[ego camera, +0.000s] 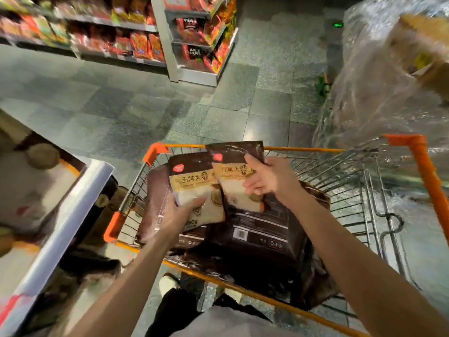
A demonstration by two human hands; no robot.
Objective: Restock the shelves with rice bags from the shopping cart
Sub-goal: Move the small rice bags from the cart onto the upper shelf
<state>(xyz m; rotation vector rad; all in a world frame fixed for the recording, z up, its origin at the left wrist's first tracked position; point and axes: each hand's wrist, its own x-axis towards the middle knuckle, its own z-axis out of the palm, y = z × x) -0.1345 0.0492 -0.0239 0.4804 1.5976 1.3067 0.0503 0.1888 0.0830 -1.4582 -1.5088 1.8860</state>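
The left hand (pixel 182 215) is gripping one rice bag (pixel 192 183) from below and the right hand (pixel 267 178) is grasping a second bag (pixel 233 156), both just above the cart (pixel 422 166). Other bags (pixel 262 229) are lying inside the cart, so I judge most restocking is not yet done. A shelf (pixel 73 215) is standing left of the cart.

Each hand, left (pixel 181 215) and right (pixel 266 177), holds a rice bag above the cart (pixel 418 152).
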